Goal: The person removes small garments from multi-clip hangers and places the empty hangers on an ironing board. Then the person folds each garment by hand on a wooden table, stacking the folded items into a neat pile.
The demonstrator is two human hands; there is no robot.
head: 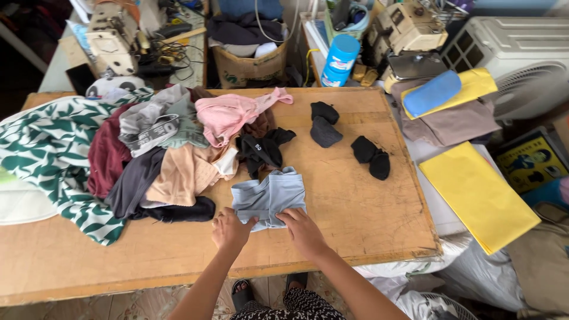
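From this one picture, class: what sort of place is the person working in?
Probably a home sewing or tailoring workroom: two sewing machines stand behind the wooden table, clothes are heaped on it, and both hands press on a light blue garment.

1. The near edge of the light blue garment (269,198) lies under the left hand (230,230) and right hand (303,231), so each grip on the cloth is hidden.
2. Left of that garment, the clothes pile (166,154) covers its own lower layers; the green-and-white patterned cloth (47,154) runs off the picture's left side.
3. Right of the garment, the yellow sheet (480,195) hides what it rests on.
4. The surface (355,201) is cut off at the bottom left.
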